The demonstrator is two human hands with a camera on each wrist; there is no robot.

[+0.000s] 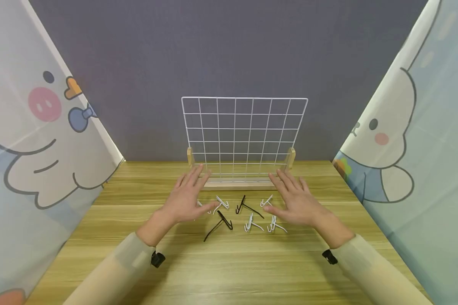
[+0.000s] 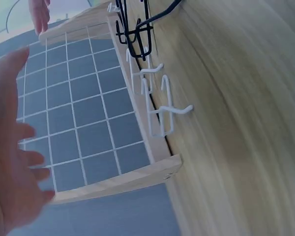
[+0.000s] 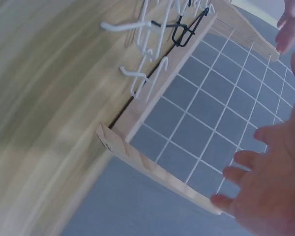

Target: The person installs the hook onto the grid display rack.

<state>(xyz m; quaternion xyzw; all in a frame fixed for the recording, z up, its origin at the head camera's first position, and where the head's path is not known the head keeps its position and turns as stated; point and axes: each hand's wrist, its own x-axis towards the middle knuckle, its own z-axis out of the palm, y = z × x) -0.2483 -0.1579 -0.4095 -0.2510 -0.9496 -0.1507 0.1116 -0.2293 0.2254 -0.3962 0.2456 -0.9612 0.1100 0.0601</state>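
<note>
My left hand [image 1: 185, 201], fingers straight and slightly spread, hovers palm down before the left side of a white wire grid panel [image 1: 235, 128]. On the other side my right hand [image 1: 295, 203] is held the same way, and neither holds anything. Between and below them lie several loose wire hooks. A black hook [image 1: 223, 220] and a white hook [image 1: 221, 202] are nearest the left hand, which partly covers another white one. Close to the right thumb are a white hook [image 1: 273, 224] and one behind it. A second black hook [image 1: 243, 204] lies in the middle.
The grid stands upright in a light wooden base [image 1: 236, 185] with wooden end pieces [image 1: 291, 157] at the back of the wood-grain table [image 1: 229, 271]. A dark grey panel [image 1: 229, 55] rises behind. Printed cartoon curtains [image 1: 23, 165] hang at both sides.
</note>
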